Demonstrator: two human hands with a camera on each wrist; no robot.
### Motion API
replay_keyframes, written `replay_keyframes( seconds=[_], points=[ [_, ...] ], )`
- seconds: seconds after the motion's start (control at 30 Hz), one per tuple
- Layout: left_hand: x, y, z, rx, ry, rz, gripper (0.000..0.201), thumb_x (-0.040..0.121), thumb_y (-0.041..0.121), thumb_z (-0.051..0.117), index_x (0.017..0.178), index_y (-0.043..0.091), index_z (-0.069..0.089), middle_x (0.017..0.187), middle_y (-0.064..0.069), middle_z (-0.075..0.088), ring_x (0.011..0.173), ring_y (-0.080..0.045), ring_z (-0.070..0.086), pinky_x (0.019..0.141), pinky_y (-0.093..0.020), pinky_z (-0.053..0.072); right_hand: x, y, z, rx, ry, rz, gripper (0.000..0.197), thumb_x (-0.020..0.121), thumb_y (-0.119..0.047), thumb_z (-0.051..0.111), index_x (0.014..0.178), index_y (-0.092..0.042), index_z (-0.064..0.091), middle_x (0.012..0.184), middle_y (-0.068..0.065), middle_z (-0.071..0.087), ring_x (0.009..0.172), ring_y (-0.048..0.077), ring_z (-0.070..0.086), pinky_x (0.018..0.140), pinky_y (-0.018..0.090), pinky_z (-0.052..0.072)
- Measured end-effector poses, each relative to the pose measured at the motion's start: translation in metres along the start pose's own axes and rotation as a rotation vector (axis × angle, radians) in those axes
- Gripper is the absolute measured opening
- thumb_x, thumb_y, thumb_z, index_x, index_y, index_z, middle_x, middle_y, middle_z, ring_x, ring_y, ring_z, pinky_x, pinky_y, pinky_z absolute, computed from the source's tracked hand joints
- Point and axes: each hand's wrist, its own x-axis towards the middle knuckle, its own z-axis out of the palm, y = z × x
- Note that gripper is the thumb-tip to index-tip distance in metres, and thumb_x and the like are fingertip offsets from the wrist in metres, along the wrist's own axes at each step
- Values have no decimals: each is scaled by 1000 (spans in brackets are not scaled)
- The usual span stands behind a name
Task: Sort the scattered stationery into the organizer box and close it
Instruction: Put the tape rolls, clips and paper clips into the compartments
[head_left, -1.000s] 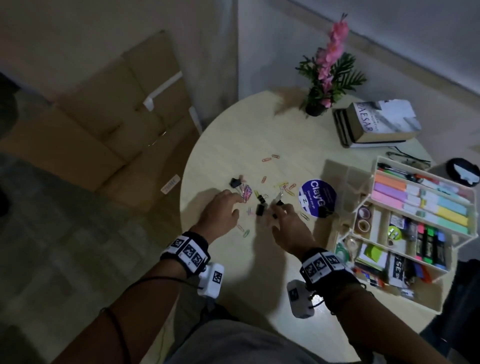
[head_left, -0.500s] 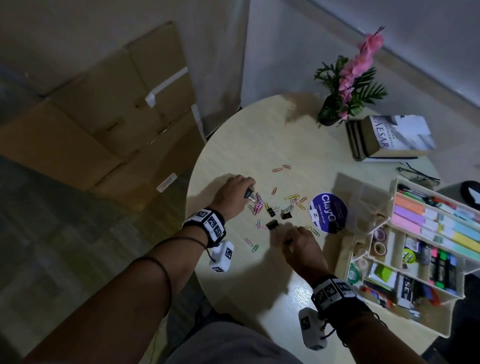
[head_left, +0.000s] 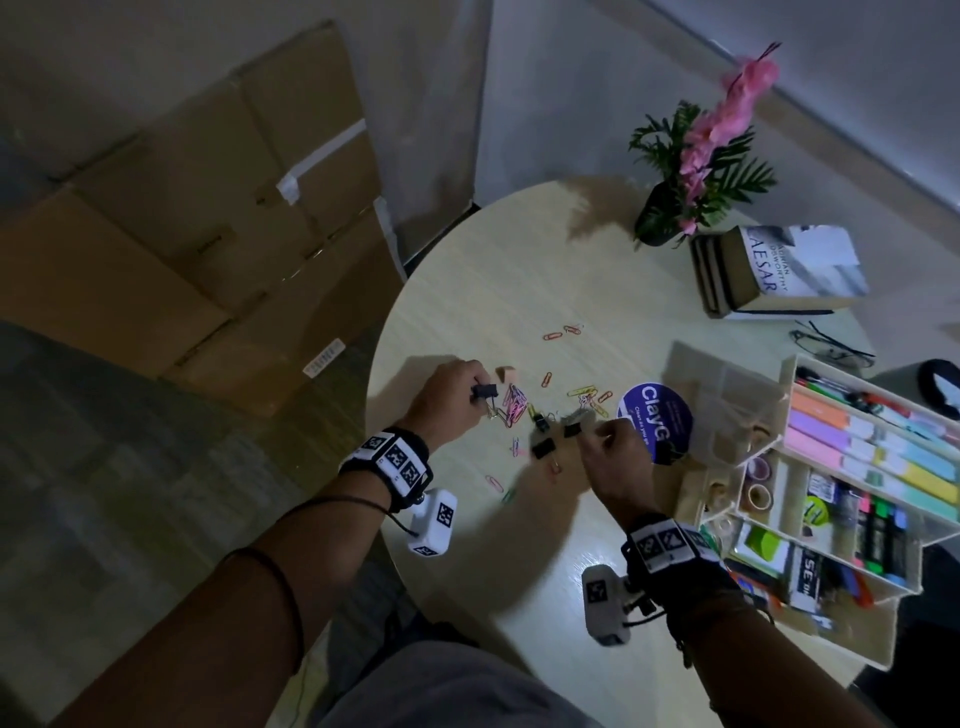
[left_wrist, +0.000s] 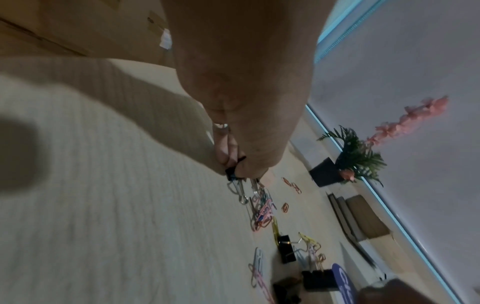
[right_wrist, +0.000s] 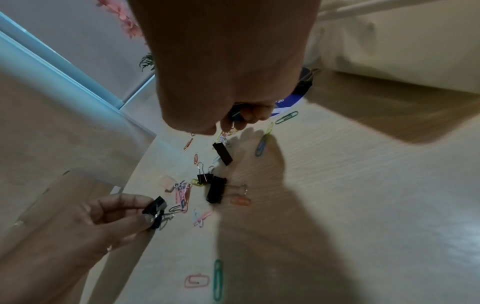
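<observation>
My left hand pinches a small black binder clip just above the table, left of a pink paper-clip bunch; the right wrist view shows that binder clip between thumb and fingers. My right hand is curled, with a small binder clip tucked in its fingers. More black binder clips and coloured paper clips lie between the hands. The open tiered organizer box stands at the right, filled with highlighters and tape.
A round blue tin sits beside the box. A pink eraser lies by my left hand. A potted flower, stacked books and glasses are at the back. The table edge is near my left wrist.
My left hand has picked a black binder clip out of the pile and lifted it. My right hand has drawn back to the right with its fingers curled in.
</observation>
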Motion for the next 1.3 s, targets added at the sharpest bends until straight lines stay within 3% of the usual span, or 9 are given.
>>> replay_keyframes(
  seconds=[0.13,0.33,0.5,0.7,0.83,0.93,1.0,1.13,1.3],
  points=[
    [-8,-7,-9,-148,15,-14,36,92,0,72,124,16,66,111,-2,67,96,-12,66,79,-14,53,4,-13,4,-69,-64,-29,43,94,-41,71,111,-3,63,99,15,66,92,31,64,84,42,56],
    [-22,-4,-22,-128,9,76,17,100,6,63,109,13,76,103,1,72,92,-7,65,78,-5,47,12,-7,17,-128,-36,11,41,104,-41,55,93,-3,67,77,9,65,78,33,68,65,31,45],
    [-25,-3,-19,24,-23,66,20,96,10,69,114,16,72,110,-1,68,97,-14,66,86,-34,60,6,-1,14,-90,-54,-10,27,105,-28,54,91,-6,60,79,8,66,72,29,65,62,31,45],
    [-24,4,3,318,-131,85,70,77,33,89,139,29,58,137,-3,43,122,-26,42,95,-40,51,-16,4,-14,-43,-71,-89,20,102,-23,62,85,-13,58,69,-8,55,62,6,51,53,19,32],
    [-19,11,18,337,-57,35,43,83,25,86,122,20,69,125,-3,49,115,-26,49,97,-41,52,-37,19,-36,6,-93,-124,18,102,-24,65,86,-16,62,72,-7,62,64,2,55,53,10,34],
    [-19,18,22,301,-54,25,26,88,15,80,112,12,71,121,-5,52,102,-25,59,92,-34,53,-50,36,-48,12,-96,-169,14,102,-22,65,88,-22,64,73,-10,64,67,1,61,60,19,43],
    [-20,18,22,306,-68,9,23,85,13,79,107,10,73,118,-7,53,96,-26,61,86,-33,52,-60,46,-54,40,-100,-177,14,102,-23,66,89,-20,68,74,-8,66,68,4,63,61,24,47],
    [-23,13,19,281,-51,21,19,70,11,83,88,13,77,93,-4,61,88,-25,60,78,-34,53,-90,56,-73,88,-107,-199,9,101,-23,70,93,-20,72,78,-10,70,72,1,66,63,15,47],
    [-33,20,22,198,11,13,12,66,12,85,76,11,78,68,-2,70,69,-17,66,60,-30,52,-116,88,-106,67,-77,-237,3,99,-19,71,100,-20,73,88,-6,73,81,11,70,73,33,57]
  ],
)
